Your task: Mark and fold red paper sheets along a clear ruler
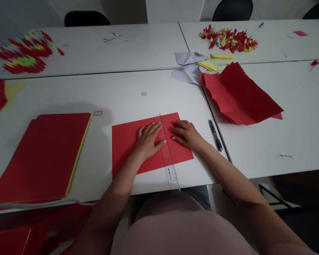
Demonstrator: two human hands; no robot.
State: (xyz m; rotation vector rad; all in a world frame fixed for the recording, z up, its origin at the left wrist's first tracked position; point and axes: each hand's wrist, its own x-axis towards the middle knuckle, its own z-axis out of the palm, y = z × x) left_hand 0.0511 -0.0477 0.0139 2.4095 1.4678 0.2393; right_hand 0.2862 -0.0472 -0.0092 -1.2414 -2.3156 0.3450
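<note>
A red sheet of paper (pixel 124 148) lies at a slant on the white table in front of me. Across it runs a clear plastic ruler (pixel 168 156), whose near end sticks out past the table's front edge. My left hand (pixel 149 140) rests on the sheet and the ruler with its fingers spread, the thumb on the ruler. To the right of the ruler, my right hand (pixel 187 134) lies on the red sheet with its fingers apart. A black pen (pixel 215 135) is on the table beside my right hand.
On the left lies a thick stack of red and yellow paper (pixel 48 152). Creased red sheets (pixel 241 95) rise at the right, near folded white paper (pixel 188 69). Piles of red and yellow folded pieces (pixel 230 39) and pointed multicoloured pieces (pixel 26 51) lie farther back.
</note>
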